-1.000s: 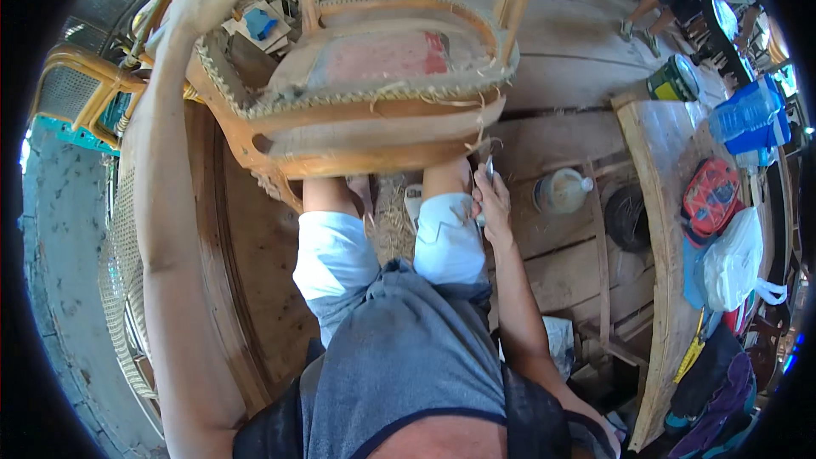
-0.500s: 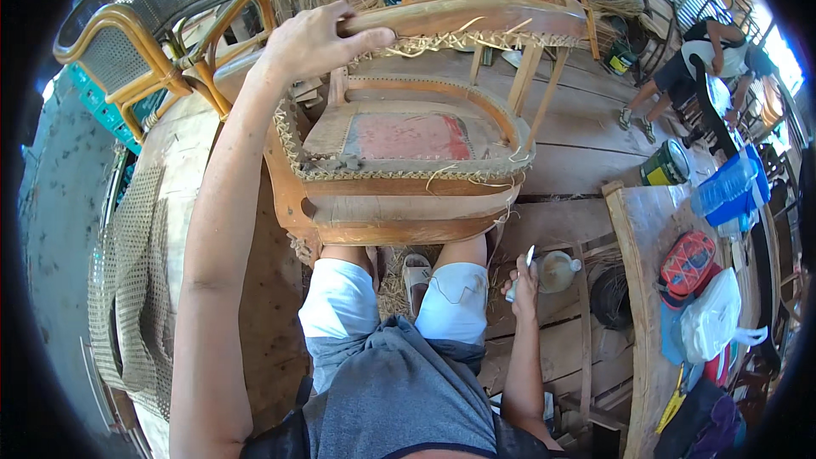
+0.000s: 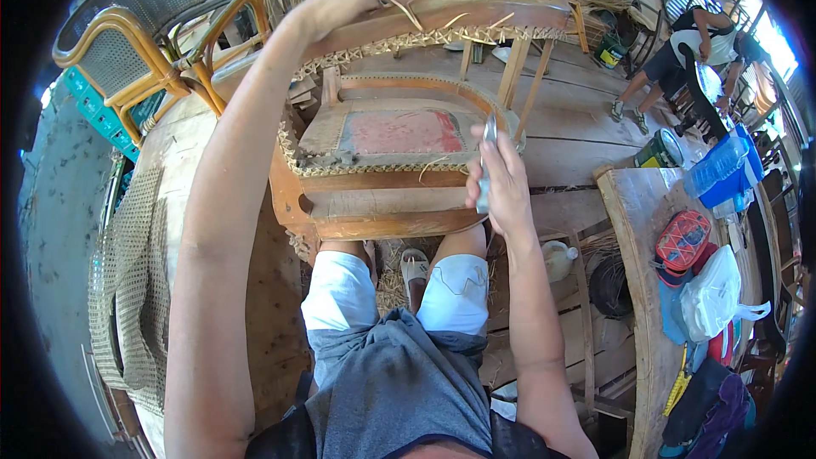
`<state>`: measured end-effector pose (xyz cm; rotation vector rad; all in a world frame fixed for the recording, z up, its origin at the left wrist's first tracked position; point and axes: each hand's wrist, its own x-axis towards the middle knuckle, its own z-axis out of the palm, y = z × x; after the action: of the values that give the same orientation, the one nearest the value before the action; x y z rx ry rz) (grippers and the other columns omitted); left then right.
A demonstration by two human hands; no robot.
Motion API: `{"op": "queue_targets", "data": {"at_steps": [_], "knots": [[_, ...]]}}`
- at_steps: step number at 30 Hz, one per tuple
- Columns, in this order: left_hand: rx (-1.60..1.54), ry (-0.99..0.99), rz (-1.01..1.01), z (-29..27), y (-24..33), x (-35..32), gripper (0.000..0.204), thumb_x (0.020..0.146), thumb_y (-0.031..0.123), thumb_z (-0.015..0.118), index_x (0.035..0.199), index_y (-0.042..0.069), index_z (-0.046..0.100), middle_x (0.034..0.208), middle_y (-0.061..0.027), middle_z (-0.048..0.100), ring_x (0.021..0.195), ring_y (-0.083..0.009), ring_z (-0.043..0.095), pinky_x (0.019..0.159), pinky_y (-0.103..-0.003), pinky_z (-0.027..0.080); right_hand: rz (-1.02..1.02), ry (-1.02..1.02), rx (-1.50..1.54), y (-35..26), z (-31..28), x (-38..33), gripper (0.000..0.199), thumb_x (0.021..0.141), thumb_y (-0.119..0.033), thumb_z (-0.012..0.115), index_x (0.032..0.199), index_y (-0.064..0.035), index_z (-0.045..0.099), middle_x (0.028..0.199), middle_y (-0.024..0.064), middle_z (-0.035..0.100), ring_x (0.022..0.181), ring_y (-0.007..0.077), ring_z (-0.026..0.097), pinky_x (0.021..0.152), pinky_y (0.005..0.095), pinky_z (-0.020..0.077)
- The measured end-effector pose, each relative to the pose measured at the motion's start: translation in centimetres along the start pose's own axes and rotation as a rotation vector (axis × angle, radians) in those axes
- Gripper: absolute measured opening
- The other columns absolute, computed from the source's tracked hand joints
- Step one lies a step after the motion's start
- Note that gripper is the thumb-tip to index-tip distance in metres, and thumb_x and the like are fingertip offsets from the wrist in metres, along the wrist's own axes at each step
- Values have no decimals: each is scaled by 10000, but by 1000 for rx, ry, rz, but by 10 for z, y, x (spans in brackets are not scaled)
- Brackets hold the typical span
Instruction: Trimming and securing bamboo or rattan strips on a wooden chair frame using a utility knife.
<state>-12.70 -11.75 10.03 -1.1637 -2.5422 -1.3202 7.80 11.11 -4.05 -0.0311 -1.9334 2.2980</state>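
A wooden chair frame (image 3: 382,228) lies in front of me, with woven cane strips along its edges and a faded red patch on an inner panel. My left hand (image 3: 353,2) hovers at the frame's far curved rail (image 3: 442,15), its fingers smeared by motion. Beside those fingertips a loose cane strand (image 3: 406,12) sticks up, and whether they grip it is not clear. My right hand (image 3: 508,183) is closed around a knife (image 3: 484,191) with a pale blue handle, its blade pointing up and away over the frame's near right side.
A cane armchair (image 3: 127,59) stands at the far left, above a woven cane sheet (image 3: 140,289). On the right, a wooden bench (image 3: 633,289) bears a red pouch (image 3: 684,240), a white plastic bag (image 3: 712,293) and a blue container (image 3: 722,170). Other people work farther back.
My right hand has risen from beside my knee to above the chair frame, carrying the knife. My left hand has come off the rail slightly and shifted right and away. The frame has moved slightly.
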Motion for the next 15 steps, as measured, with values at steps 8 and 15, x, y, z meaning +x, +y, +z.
{"op": "queue_targets", "data": {"at_steps": [8, 15], "knots": [[259, 28, -363, -23, -35, -16, 821, 914, 773, 315, 1393, 157, 570, 1378, -159, 579, 1321, -270, 501, 1103, -408, 349, -39, -152, -266, -40, 73, 45, 410, 1046, -190, 423, 1445, -100, 398, 737, 22, 492, 485, 80, 470, 421, 244, 432], [481, -128, -442, -21, -19, -16, 566, 1024, 584, 272, 1441, 269, 490, 1416, -157, 536, 1314, -322, 499, 1117, -414, 366, 6, -140, -360, -46, 84, 70, 459, 1047, -199, 405, 1490, -100, 343, 706, 32, 492, 491, 100, 468, 405, 268, 427]]}}
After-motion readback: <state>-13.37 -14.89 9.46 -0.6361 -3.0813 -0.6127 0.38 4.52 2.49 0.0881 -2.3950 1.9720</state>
